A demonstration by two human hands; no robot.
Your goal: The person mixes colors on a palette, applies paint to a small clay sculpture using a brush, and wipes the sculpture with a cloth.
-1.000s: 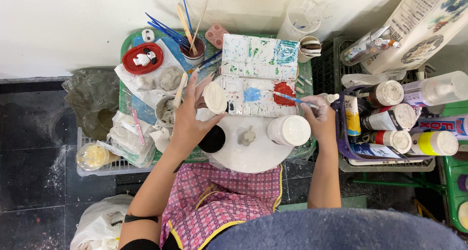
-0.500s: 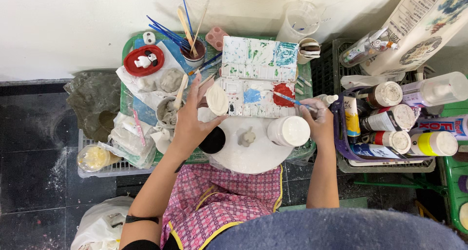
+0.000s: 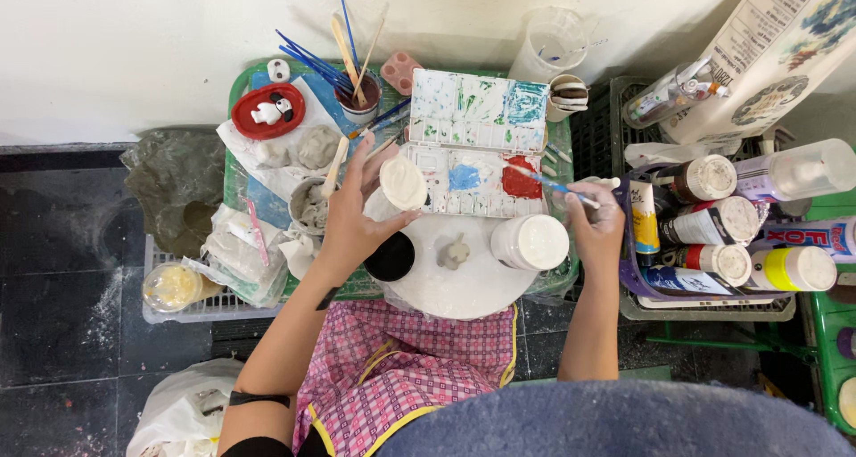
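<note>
**A:** so what was each hand doing? hard to see much.

**B:** left hand (image 3: 352,221) was wrapped around a small white jar (image 3: 399,186) right by the paint palette (image 3: 477,145), its lower half hidden by the fingers. Right hand (image 3: 596,223) pinched a thin brush (image 3: 544,182), tip over the red well.

**A:** and that lump on the white round board (image 3: 464,283)?

**B:** little clay figure (image 3: 455,252), too small to tell its shape. The paint bottles (image 3: 727,216) sat half hidden in the crate on the right.
</note>
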